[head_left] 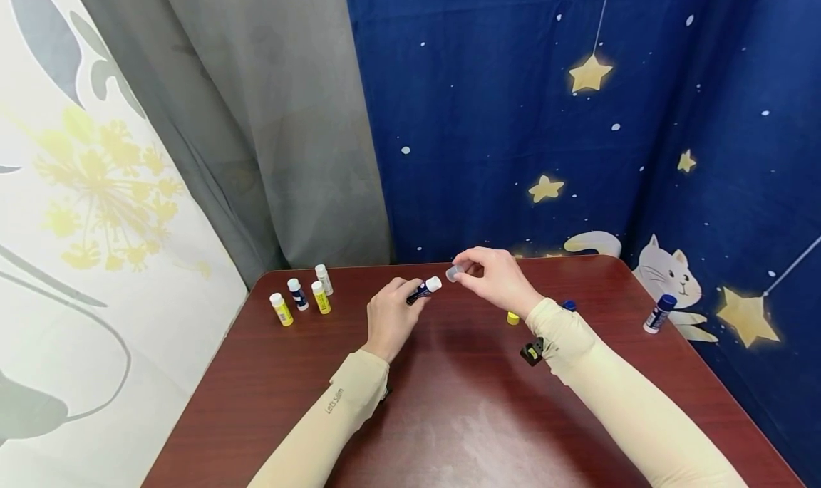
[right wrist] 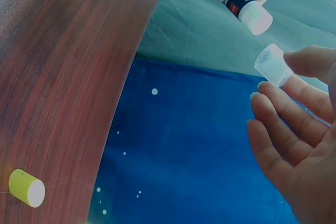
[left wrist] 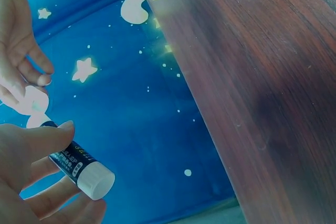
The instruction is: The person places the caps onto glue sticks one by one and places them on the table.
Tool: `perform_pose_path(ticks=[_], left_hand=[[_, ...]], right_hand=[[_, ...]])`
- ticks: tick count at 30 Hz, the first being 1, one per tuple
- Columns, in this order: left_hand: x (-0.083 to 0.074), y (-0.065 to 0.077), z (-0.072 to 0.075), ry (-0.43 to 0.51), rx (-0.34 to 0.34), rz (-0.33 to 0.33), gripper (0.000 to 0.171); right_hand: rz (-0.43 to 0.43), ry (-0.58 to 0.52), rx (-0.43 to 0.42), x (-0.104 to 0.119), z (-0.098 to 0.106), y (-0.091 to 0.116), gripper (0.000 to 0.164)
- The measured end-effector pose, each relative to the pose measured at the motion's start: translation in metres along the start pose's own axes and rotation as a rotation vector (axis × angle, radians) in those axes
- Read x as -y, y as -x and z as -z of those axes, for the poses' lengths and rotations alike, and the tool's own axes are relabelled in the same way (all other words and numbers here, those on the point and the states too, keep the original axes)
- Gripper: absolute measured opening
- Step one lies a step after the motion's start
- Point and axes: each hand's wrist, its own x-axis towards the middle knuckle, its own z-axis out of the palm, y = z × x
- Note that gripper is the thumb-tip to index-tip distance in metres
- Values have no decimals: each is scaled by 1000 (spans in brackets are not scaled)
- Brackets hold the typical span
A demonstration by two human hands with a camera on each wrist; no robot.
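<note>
Over the far middle of the table, my left hand [head_left: 390,320] grips a dark navy glue stick [left wrist: 73,161] with white ends, thumb on one side and fingers on the other. The stick [right wrist: 239,1] is tilted, one white end towards my right hand [head_left: 500,280]. That hand pinches a small translucent ribbed cap [right wrist: 273,65] between thumb and forefinger, its other fingers loosely extended. A short gap separates the cap [head_left: 452,273] from the white end of the stick in the right wrist view.
At the left stand several glue sticks: yellow ones [head_left: 281,310], a navy one [head_left: 298,294] and a white one [head_left: 323,280]. A yellow cap [head_left: 513,318] and a blue cap [head_left: 569,305] lie near the right forearm. A blue-capped glue stick [head_left: 659,314] stands by the right edge.
</note>
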Motion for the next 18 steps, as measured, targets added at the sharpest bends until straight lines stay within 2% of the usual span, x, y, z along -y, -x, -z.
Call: perform_pose_path(ticks=[10, 18], left_hand=[[0, -1, -2, 5, -18, -18, 28], [0, 1, -2, 10, -5, -15, 27]], right_hand=[[9, -8, 0, 2, -4, -1, 20], [33, -36, 3, 4, -9, -2, 19]])
